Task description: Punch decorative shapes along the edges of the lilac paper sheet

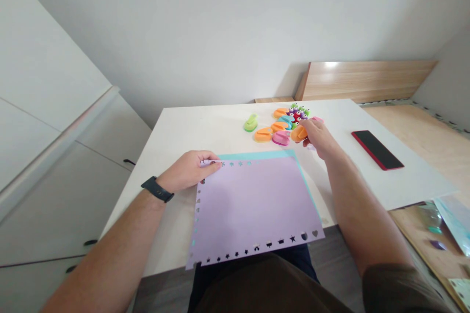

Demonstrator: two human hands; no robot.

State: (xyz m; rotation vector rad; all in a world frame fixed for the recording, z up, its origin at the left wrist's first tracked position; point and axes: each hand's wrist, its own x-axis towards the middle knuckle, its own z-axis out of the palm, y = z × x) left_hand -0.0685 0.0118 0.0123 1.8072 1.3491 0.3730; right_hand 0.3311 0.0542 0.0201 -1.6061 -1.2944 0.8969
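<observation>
Atop table [205,127], left hand [187,171] on lilac paper [249,205], right hand [316,139] gripping orange punch [299,133].

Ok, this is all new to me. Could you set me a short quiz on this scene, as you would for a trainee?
1. True or false: the left hand has a black wristband on its wrist.
2. What does the right hand hold? A) an orange craft punch B) a phone C) a green craft punch
3. What colour of sheet shows past the far edge of the lilac paper sheet?

Key: 1. True. 2. A. 3. Light blue: a light blue sheet shows there.
</observation>
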